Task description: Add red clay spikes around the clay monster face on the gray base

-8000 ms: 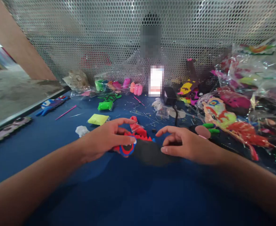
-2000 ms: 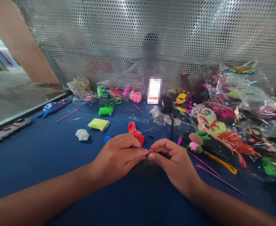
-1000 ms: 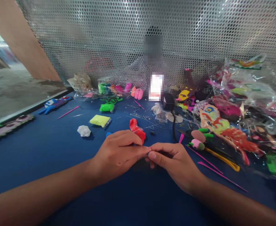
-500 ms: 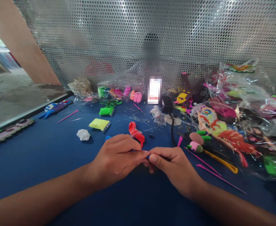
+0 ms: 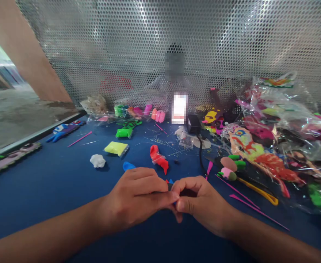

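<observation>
My left hand (image 5: 141,199) and my right hand (image 5: 201,199) meet fingertip to fingertip above the blue table. Both pinch a small piece of blue clay (image 5: 171,181), mostly hidden by the fingers; a speck of red shows beside it. Just beyond my left knuckles lies a blue lump of clay (image 5: 129,166), partly covered by the hand. Behind the hands rests a pack of red clay (image 5: 158,157) in clear wrap. To the left are a white clay lump (image 5: 98,160), a yellow clay pack (image 5: 116,148) and a green clay pack (image 5: 124,132).
Pink modelling tools (image 5: 259,212) and yellow tweezers (image 5: 261,191) lie at right, near a heap of plastic bags (image 5: 278,138). A black cable (image 5: 201,153) runs from a dark box (image 5: 194,124). Perforated metal (image 5: 116,44) stands behind, reflecting a person and a bright screen.
The hands sit slightly lower in view, and more of the blue lump behind my left hand shows. My right index finger is more arched. Both hands still pinch together.
</observation>
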The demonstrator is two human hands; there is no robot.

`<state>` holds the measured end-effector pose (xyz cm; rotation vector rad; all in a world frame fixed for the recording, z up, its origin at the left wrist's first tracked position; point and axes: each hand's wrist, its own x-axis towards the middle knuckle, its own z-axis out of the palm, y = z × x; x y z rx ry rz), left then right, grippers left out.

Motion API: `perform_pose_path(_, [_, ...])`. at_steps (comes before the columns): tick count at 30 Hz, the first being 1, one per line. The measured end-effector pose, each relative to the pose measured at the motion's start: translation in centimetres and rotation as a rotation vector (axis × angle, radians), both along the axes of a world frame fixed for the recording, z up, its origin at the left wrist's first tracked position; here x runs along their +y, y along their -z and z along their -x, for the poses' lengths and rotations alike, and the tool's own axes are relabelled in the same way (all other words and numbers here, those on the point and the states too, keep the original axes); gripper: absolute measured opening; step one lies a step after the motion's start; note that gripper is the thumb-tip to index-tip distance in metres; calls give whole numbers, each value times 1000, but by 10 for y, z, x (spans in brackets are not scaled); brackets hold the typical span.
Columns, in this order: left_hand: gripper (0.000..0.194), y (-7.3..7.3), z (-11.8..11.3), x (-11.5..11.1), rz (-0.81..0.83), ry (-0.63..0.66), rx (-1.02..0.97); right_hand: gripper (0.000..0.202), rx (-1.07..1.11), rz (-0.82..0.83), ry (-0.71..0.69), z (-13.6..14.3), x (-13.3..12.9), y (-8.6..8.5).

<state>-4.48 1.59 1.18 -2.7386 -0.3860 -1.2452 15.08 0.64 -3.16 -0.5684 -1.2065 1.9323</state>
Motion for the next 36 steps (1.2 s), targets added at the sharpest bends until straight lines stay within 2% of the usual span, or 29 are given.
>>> perform_pose_path(8, [9,8,8,3,21,24,74,16,-60,-2,-15,0,-1,-7])
perform_pose_path(14, [17,9,11,7,-80,-81,94,14,-233,-226,89,-1,0,-13])
perform_pose_path(21, [14,11,8,7,-29,-186,91,19,-369,-333,154,0,-1,-16])
perform_pose_path(32, [6,12,6,7,64,-119,35,25,-492,-485,271,-1,-3,-16])
perform_pose_path(36, [5,10,8,6,11,-141,94,13,-493,-475,237,1,-5,-17])
